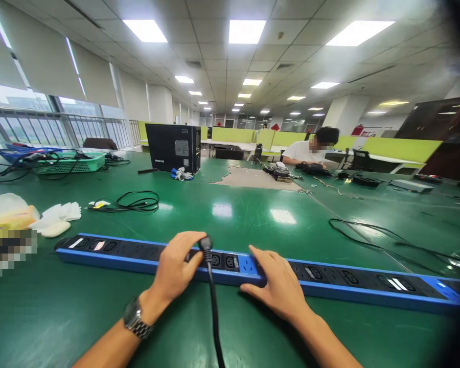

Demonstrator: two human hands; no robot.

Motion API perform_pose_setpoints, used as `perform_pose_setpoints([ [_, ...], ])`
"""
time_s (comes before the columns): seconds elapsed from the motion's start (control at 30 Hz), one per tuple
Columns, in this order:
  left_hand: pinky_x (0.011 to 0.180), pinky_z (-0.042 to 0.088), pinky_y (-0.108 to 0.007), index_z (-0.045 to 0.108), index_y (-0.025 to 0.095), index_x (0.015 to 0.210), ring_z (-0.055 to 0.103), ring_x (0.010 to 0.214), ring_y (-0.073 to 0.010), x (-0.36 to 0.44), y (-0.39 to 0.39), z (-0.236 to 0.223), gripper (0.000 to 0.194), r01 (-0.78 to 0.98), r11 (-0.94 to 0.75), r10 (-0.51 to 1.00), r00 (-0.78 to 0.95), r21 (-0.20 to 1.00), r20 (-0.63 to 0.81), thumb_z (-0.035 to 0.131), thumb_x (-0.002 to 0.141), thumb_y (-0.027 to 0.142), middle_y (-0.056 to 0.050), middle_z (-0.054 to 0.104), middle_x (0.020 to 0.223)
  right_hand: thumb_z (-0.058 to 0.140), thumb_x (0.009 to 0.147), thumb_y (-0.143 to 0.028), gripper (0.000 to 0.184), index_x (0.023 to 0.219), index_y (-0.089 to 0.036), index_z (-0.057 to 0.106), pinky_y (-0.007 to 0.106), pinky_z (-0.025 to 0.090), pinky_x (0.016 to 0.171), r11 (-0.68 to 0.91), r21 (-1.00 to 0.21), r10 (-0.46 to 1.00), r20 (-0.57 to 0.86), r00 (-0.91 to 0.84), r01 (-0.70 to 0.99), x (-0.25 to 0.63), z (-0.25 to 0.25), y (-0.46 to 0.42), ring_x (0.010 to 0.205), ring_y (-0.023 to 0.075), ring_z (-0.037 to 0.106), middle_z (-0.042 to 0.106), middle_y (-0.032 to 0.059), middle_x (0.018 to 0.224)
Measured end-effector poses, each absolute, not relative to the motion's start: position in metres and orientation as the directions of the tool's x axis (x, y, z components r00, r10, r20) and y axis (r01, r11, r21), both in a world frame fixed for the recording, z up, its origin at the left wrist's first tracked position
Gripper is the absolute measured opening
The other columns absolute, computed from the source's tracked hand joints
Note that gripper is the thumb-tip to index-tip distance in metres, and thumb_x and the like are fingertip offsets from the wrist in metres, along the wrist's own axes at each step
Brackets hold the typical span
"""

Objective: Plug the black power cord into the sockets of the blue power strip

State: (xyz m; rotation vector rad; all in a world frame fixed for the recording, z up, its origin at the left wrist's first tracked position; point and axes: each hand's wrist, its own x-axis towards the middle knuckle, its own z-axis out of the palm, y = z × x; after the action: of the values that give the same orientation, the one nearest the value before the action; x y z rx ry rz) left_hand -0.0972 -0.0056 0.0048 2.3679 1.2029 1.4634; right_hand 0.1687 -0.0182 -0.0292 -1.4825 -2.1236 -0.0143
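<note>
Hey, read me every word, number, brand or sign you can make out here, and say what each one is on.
Nothing is clear enough to quote.
Black computer case: a grey label, a square code and a line of small print, all too small to read.
Power strip: pale stickers, any print too small or blurred.
Wall sign, back right: red characters, too blurred to read.

Office space: lime partitions (233, 135) and office chairs (362, 160) are standing beyond the green desk (184, 204), under panel lights (247, 31).
</note>
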Motion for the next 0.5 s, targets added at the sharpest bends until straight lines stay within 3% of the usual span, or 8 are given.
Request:
perform_pose_setpoints([
  [0.13,0.090,0.048,-0.040,0.061,0.019,0.114,0.061,0.101,-0.0233,-0.125,-0.004,-0.011,0.026,0.627,-0.583,0.785,0.268,0.517,0.559,0.052,0.089,0.022,-0.009,0.067,0.110,0.072,0.070,-0.051,0.073,0.134,-0.024,0.052,0.050,0.045,0.095,0.357,-0.348,0.881,0.433,-0.188,0.867,0.165,-0.027,-0.016,0.112,0.0298,0.057,0.065,0.0096,0.122],
  [0.3,0.087,0.048,-0.037,0.063,0.022,0.112,0.061,0.096,-0.0226,-0.124,0.002,0.001,0.029,0.672,-0.573,0.810,0.375,0.469,0.452,0.056,0.084,0.019,-0.007,0.069,0.105,0.068,0.075,-0.049,0.061,0.129,-0.024,0.055,0.051,0.045,0.095,0.337,-0.504,0.898,0.425,-0.111,0.795,0.167,-0.025,-0.013,0.110,0.0288,0.059,0.065,0.0098,0.121],
  [0.5,0.090,0.048,-0.036,0.061,0.023,0.117,0.062,0.099,-0.0220,-0.125,0.007,-0.002,0.028,0.636,-0.622,0.781,0.457,0.457,0.426,0.054,0.089,0.023,-0.006,0.069,0.109,0.068,0.078,-0.038,0.051,0.125,-0.023,0.057,0.050,0.045,0.097,0.464,-0.522,0.866,0.437,-0.243,0.716,0.138,-0.013,-0.013,0.111,0.0278,0.057,0.065,0.0108,0.121],
])
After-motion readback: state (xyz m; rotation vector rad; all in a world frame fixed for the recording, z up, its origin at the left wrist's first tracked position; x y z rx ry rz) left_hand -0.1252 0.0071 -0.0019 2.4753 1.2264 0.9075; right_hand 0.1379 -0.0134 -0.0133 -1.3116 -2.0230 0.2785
